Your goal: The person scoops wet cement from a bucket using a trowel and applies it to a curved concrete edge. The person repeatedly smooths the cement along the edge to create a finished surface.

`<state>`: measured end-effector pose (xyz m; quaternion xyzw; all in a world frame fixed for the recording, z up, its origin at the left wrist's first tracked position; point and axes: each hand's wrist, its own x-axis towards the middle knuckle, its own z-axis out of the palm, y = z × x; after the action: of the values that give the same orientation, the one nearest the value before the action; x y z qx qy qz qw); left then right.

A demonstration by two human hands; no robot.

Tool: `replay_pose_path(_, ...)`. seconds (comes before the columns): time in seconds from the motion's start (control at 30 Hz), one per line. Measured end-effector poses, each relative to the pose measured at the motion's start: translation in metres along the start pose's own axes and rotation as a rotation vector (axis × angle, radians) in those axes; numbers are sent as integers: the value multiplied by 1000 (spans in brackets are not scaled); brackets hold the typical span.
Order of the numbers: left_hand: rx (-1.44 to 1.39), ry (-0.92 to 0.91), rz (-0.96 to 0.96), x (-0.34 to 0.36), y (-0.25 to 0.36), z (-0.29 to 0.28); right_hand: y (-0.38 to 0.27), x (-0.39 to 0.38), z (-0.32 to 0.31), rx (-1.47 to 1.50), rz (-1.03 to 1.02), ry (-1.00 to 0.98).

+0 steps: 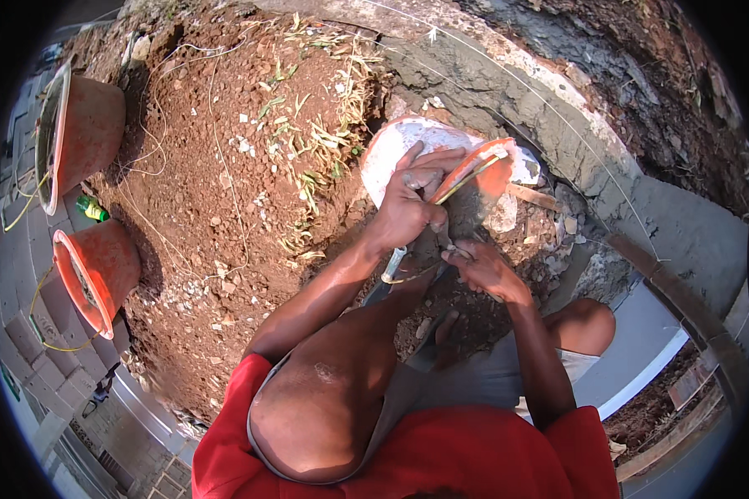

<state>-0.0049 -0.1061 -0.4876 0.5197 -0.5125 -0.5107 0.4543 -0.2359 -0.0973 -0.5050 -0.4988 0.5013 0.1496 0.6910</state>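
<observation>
In front of me lies a tilted orange bucket (497, 176) with a whitish, mortar-crusted side (398, 133). My left hand (412, 200) is closed on its rim, fingers over the whitish side and thumb lower down. Just below and to the right, my right hand (484, 268) has its fingers pinched together. A thin yellowish rope (420, 274) runs to these fingertips from a light blue tube (394, 264) near my left wrist. What lies between the two hands is partly hidden by the fingers. A brown wooden strip (533, 197) juts out beside the bucket.
Two orange buckets (96, 133) with rope handles lean at the left, a green bottle (93, 208) between them. Reddish soil (191, 166) with stones spreads leftward. Wet grey mortar (491, 91) and a taut white string (558, 112) curve past the far side. A timber (682, 291) lies right.
</observation>
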Motion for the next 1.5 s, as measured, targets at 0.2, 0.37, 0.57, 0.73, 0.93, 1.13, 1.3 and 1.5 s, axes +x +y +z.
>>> replay_pose_path(0.2,-29,46,-67,18,3,5,14,19,16,238,-150,-1)
replay_pose_path(0.37,-284,229,-269,12,11,3,12,-29,-18,277,-131,-29)
replay_pose_path(0.57,-158,195,-264,10,0,0,-14,-113,-107,83,70,129)
replay_pose_path(0.73,-246,212,-237,9,0,2,-26,-130,-162,121,-6,309)
replay_pose_path(0.93,-456,243,-281,11,10,7,-49,-42,-167,-395,-176,874)
replay_pose_path(1.13,-240,200,-341,10,-1,4,-56,76,-155,-534,-201,1182)
replay_pose_path(1.3,-370,239,-283,5,7,0,-74,26,-153,-217,-276,1137)
replay_pose_path(1.5,-473,212,-316,14,9,10,-69,43,-183,-78,-68,543)
